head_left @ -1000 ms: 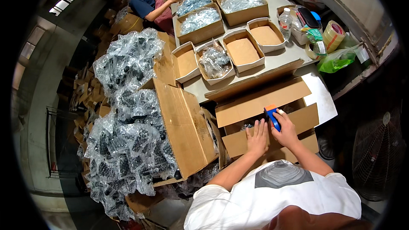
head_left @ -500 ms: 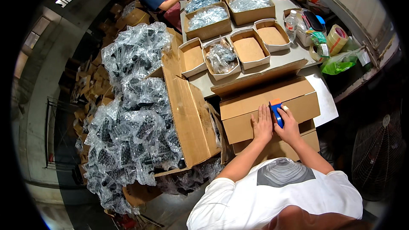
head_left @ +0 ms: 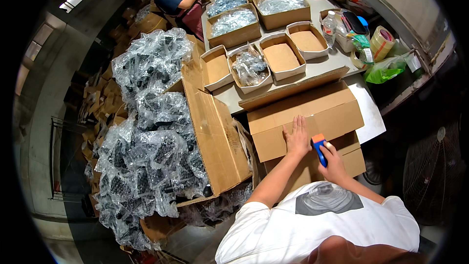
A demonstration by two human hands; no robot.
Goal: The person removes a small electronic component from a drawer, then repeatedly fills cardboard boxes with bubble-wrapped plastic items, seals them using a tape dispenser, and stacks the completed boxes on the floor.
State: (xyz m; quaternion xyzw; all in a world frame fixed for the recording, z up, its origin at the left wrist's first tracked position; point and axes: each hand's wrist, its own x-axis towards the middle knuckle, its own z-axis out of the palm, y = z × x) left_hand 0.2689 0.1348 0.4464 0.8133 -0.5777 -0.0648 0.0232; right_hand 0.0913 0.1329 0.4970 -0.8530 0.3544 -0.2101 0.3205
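Note:
In front of me lies a brown cardboard box (head_left: 337, 106), its far flap (head_left: 293, 89) standing up. My left hand (head_left: 297, 139) is pressed flat on the near panel of the box, its fingers stretched out and holding nothing. Just right of it, my right hand (head_left: 333, 160) is closed around the blue handle of a hand tool with an orange head (head_left: 319, 147). The tool's head sits over the near edge of the box; whether it touches the cardboard I cannot tell. Another cardboard box (head_left: 352, 162) shows below, partly hidden by my arms.
On the left, a large open carton (head_left: 220, 142) stands beside piled bubble-wrapped dark items (head_left: 151, 156). Shallow trays (head_left: 282, 57) and cartons of clear bags (head_left: 282, 5) line the table, with a bottle (head_left: 330, 29) and tape roll (head_left: 382, 43) right. A co-worker (head_left: 176, 2) stands far left.
My right hand has drawn the tool back toward me, off the top of the box to its near edge. My left hand has shifted slightly left. The co-worker's arm has risen.

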